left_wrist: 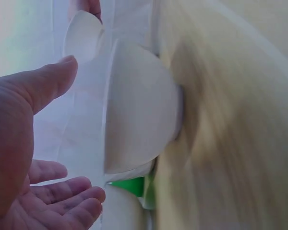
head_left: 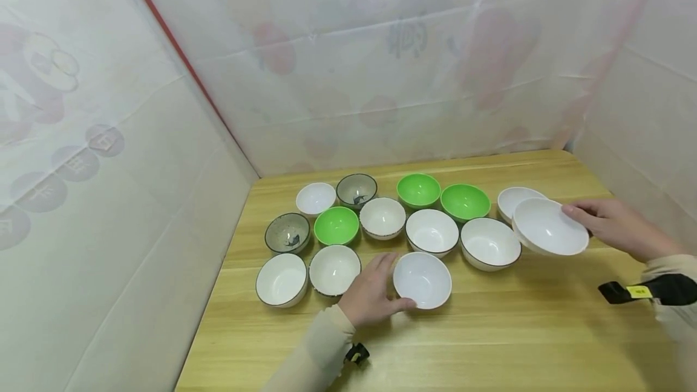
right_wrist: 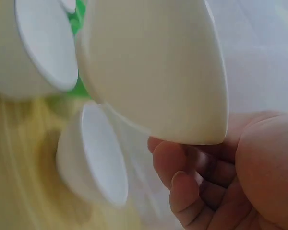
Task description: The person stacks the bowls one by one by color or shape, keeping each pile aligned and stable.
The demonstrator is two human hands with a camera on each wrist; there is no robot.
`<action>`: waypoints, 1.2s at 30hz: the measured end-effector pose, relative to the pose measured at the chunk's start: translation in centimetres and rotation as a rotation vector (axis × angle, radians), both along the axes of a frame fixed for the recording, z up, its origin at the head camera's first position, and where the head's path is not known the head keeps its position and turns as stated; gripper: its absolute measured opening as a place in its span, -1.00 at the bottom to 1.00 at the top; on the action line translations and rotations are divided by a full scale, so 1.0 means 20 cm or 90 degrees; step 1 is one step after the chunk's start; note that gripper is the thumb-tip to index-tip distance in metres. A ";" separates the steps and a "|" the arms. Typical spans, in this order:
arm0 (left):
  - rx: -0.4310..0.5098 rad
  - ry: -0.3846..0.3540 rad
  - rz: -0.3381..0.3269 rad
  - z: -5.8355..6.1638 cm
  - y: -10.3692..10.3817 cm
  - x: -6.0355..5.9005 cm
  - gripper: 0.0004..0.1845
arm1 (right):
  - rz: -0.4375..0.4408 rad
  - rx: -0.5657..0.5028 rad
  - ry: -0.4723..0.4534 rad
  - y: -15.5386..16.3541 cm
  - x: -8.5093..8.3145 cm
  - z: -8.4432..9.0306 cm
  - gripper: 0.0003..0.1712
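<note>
My right hand (head_left: 612, 225) pinches the right rim of a plain white bowl (head_left: 550, 227), which is tilted and raised above the table. In the right wrist view, that bowl's outer side (right_wrist: 158, 72) fills the upper middle, with fingers curled under its edge. My left hand (head_left: 374, 292) is beside another plain white bowl (head_left: 422, 280) at the front of the group, thumb and fingers spread about its left side. The left wrist view has this bowl (left_wrist: 139, 110) standing on the table, with a gap between it and the relaxed fingers (left_wrist: 72, 196).
Behind the held bowl, a white bowl (head_left: 517, 198) stands at the back right. Green bowls (head_left: 418, 190), dark-rimmed white bowls (head_left: 490, 245) and grey bowls (head_left: 287, 233) stand close together on the wooden table (head_left: 490, 343). Printed white sheets (head_left: 381, 77) enclose the back and sides.
</note>
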State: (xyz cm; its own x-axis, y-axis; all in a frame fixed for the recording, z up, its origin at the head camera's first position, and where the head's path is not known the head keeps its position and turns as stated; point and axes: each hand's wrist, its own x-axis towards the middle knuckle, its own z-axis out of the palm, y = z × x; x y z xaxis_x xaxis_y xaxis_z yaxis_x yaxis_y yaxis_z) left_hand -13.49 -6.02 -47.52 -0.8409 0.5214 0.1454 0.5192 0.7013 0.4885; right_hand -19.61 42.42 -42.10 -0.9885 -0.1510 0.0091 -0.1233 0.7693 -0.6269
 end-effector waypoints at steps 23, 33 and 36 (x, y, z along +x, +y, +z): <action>0.066 0.065 0.012 0.08 -0.03 0.00 0.06 | 0.181 -0.052 0.068 -0.75 0.02 0.05 -0.79; 0.072 0.043 0.012 0.01 0.02 0.01 0.19 | 0.189 -0.041 0.100 -0.99 0.07 -0.09 -0.88; 0.082 0.044 0.010 -0.02 0.03 0.01 0.21 | 0.196 -0.055 0.083 -1.02 0.09 -0.12 -0.87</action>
State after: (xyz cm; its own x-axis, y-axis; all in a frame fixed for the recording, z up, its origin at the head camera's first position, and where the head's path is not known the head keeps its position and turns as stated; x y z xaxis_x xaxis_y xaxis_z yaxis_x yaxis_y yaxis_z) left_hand -13.39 -5.34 -47.87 -0.8346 0.4814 0.2679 0.5440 0.6435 0.5385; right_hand -17.86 21.95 -44.58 -0.8860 -0.4358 0.1585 -0.4254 0.6277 -0.6519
